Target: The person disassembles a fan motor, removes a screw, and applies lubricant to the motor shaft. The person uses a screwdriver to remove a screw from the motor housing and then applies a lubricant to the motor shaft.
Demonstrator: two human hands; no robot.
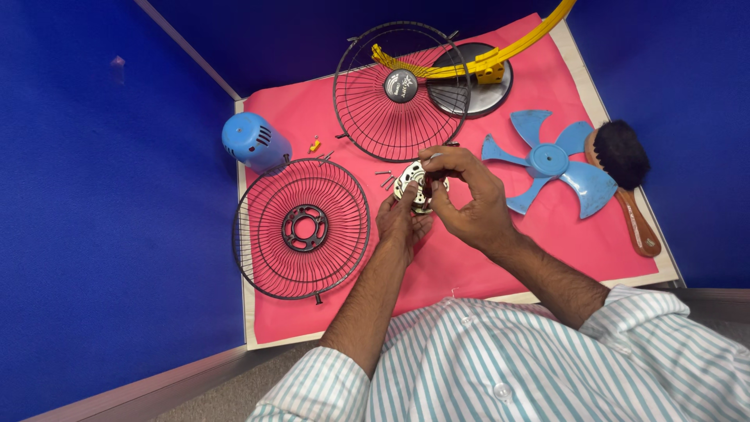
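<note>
Fan disassembled on the worktop; left hand clamped under the motor core, right hand pinching its top; careful fingertip work is judged next.

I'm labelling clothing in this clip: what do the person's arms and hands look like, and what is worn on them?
Both hands are bare: the left hand and right hand show no gloves, rings or watch. The sleeves are white with thin teal stripes, pushed up to the elbows; the shirt has white buttons.
</note>
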